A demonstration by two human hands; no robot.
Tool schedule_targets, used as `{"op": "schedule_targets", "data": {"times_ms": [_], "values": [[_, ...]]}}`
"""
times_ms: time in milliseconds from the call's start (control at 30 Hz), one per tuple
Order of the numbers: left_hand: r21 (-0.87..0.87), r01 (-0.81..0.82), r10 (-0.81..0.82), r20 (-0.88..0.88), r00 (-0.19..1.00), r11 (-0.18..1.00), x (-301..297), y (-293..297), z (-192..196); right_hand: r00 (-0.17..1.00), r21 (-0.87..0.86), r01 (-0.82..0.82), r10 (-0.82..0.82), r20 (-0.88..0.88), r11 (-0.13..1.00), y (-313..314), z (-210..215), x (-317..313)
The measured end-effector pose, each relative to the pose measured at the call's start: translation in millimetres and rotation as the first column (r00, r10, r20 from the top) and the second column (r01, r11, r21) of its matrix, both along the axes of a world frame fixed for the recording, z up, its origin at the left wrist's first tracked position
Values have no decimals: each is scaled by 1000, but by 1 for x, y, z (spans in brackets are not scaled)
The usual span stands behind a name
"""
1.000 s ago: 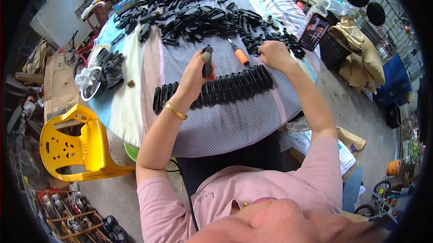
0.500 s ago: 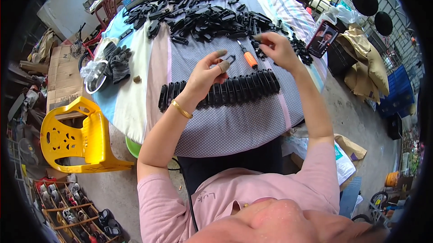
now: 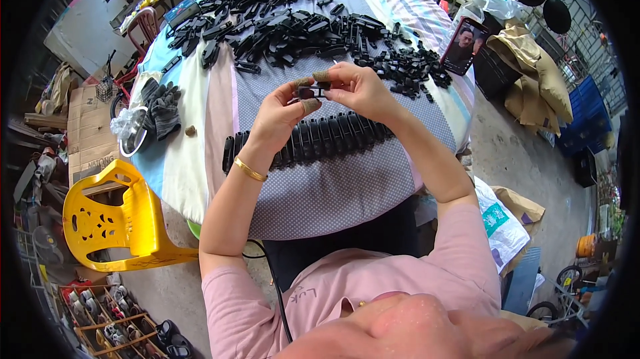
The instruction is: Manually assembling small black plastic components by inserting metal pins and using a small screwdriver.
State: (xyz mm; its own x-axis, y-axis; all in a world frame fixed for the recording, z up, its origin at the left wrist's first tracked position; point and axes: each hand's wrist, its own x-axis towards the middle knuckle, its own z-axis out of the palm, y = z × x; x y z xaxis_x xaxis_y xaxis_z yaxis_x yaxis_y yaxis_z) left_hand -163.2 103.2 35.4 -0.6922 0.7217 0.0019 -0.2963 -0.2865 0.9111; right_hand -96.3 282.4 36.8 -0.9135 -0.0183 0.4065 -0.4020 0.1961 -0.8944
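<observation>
My left hand (image 3: 285, 107) pinches a small black plastic frame-like part (image 3: 311, 93) above the middle of the table. From the other side, my right hand (image 3: 359, 92) closes its thumb and forefinger on the part's right end. Any smaller piece between those fingertips is too small to make out. Tan coverings wrap several of my fingertips. Below my hands lies a tight row of black plastic pieces (image 3: 333, 138), side by side. The orange-handled screwdriver is mostly hidden behind my right hand.
A large heap of long black parts (image 3: 287, 36) covers the table's far side, with smaller black parts (image 3: 407, 69) at its right. A phone (image 3: 463, 47) stands at the right edge. Grey gloves (image 3: 162, 109) and a metal bowl (image 3: 133, 134) lie left, near a yellow chair (image 3: 120, 216).
My right hand has come left from the small black parts and met my left hand at the held part. It now covers most of the screwdriver. The view has shifted slightly.
</observation>
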Motion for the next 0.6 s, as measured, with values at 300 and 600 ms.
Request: {"op": "schedule_targets", "data": {"times_ms": [300,600], "values": [[-5,57,-57,-57,997,998,5,5,-7,948,48,246,-230,-220,968,-10,10,14],[48,122,-120,-49,992,991,10,6,-9,877,204,344,-236,-418,916,-12,12,16]]}}
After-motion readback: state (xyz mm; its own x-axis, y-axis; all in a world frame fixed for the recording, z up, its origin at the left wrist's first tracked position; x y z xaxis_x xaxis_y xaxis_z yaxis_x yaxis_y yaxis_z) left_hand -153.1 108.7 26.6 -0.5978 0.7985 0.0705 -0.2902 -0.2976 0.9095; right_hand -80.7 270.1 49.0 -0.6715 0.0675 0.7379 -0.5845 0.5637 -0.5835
